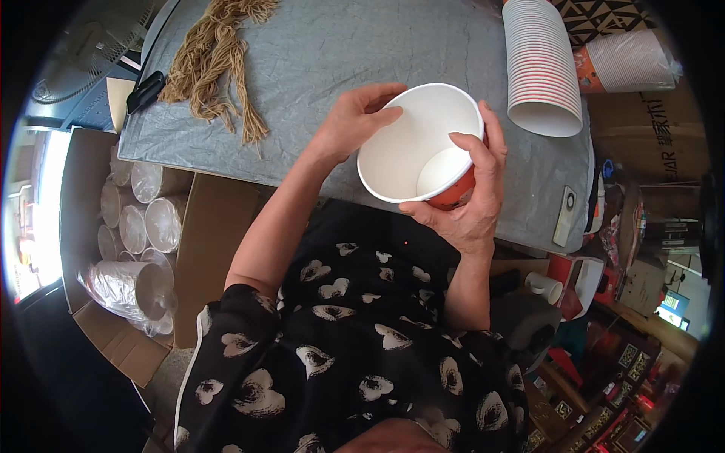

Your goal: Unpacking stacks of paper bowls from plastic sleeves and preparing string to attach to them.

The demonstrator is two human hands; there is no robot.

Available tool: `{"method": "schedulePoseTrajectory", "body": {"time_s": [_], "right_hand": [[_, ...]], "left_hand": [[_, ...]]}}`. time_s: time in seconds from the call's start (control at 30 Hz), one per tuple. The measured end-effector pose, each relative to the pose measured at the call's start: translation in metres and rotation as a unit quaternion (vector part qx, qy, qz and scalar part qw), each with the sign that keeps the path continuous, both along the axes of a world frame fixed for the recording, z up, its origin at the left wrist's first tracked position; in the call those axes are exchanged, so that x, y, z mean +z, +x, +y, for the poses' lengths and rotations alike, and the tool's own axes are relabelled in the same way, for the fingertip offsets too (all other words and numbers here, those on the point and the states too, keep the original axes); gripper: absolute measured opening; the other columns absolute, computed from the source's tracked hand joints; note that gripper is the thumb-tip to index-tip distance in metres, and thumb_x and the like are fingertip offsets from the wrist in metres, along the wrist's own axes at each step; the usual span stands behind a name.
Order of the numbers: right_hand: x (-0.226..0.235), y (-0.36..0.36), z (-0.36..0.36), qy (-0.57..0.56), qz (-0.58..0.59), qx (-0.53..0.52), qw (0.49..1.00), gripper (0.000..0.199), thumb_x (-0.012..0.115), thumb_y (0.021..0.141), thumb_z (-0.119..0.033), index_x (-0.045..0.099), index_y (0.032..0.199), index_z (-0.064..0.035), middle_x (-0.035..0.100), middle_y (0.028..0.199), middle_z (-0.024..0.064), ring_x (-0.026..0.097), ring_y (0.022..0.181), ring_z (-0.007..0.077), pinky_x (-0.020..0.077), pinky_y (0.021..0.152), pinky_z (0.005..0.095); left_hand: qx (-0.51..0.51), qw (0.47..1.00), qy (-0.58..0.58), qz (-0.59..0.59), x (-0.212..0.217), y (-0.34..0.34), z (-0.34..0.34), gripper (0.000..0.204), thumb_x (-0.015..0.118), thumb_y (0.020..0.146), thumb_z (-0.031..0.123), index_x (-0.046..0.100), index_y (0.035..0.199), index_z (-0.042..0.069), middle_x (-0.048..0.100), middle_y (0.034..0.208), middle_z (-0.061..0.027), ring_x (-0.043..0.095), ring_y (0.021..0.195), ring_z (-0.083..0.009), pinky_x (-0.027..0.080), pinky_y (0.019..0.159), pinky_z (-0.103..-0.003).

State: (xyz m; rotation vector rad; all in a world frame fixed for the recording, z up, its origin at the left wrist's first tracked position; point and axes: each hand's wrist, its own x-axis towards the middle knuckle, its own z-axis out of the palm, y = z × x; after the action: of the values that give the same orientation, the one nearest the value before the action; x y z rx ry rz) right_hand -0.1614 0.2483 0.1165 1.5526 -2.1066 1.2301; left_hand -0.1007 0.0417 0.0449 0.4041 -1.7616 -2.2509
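Note:
Tilted above the near edge of the table, a large paper bucket [408, 136] shows its white inside and rolled white rim. Its outside is orange-red with dark marks near my right palm. My left hand [355, 124] grips the rim at the upper left, thumb over the edge and fingers partly hidden behind the wall. On the other side my right hand [476, 204] is wrapped round the bucket, with a finger reaching over the rim. To the right, a long nested stack of paper buckets [540, 68] lies on the grey-covered table [317, 68].
A bundle of tan twine [211, 68] and a black object [146, 92] lie at the table's far left. An open cardboard box [211, 249] holds several plastic-wrapped stacks. Another wrapped stack [630, 62] is at far right. A white flat object [564, 215] lies by the right edge; a white mug [544, 287] stands below.

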Motion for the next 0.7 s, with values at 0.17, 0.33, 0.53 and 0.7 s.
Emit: {"method": "schedulePoseTrajectory", "body": {"time_s": [0.17,0.33,0.53,0.7], "right_hand": [[-0.001,0.001,-0.002,-0.013,0.010,-0.017,1.000,0.097,0.090,0.061,-0.066,0.057,0.134,-0.0125,0.043,0.152,0.0294,0.052,0.132,0.0419,0.0467,0.105,0.0511],[-0.001,0.000,0.000,-0.002,0.001,-0.005,1.000,0.095,0.091,0.065,-0.063,0.055,0.134,-0.0093,0.037,0.156,0.0267,0.045,0.141,0.0419,0.0461,0.110,0.0525],[0.005,0.004,-0.001,0.015,0.024,-0.001,1.000,0.094,0.091,0.064,-0.063,0.056,0.134,-0.0100,0.038,0.155,0.0289,0.046,0.140,0.0427,0.0461,0.110,0.0522],[0.007,0.008,0.001,0.018,0.013,0.009,1.000,0.093,0.097,0.058,-0.054,0.057,0.130,-0.0117,0.038,0.156,0.0292,0.046,0.140,0.0428,0.0465,0.110,0.0519]], "left_hand": [[-0.031,0.998,0.045,-0.021,0.005,-0.012,0.003,0.035,0.067,0.096,0.014,0.069,0.127,-0.001,0.074,0.107,-0.0078,0.069,0.091,-0.0120,0.057,0.079,-0.028],[-0.008,0.999,0.040,-0.024,0.008,-0.014,0.008,0.029,0.067,0.097,0.015,0.071,0.121,-0.002,0.075,0.100,-0.0062,0.069,0.085,-0.0105,0.057,0.075,-0.028],[0.005,0.999,0.037,-0.025,0.001,-0.016,0.008,0.027,0.067,0.097,0.016,0.073,0.116,-0.002,0.075,0.096,-0.0065,0.069,0.083,-0.0105,0.056,0.072,-0.027],[0.010,0.999,0.024,-0.039,0.003,-0.015,0.007,0.026,0.067,0.097,0.016,0.073,0.114,-0.002,0.075,0.094,-0.0059,0.068,0.080,-0.0105,0.056,0.069,-0.027]]}}
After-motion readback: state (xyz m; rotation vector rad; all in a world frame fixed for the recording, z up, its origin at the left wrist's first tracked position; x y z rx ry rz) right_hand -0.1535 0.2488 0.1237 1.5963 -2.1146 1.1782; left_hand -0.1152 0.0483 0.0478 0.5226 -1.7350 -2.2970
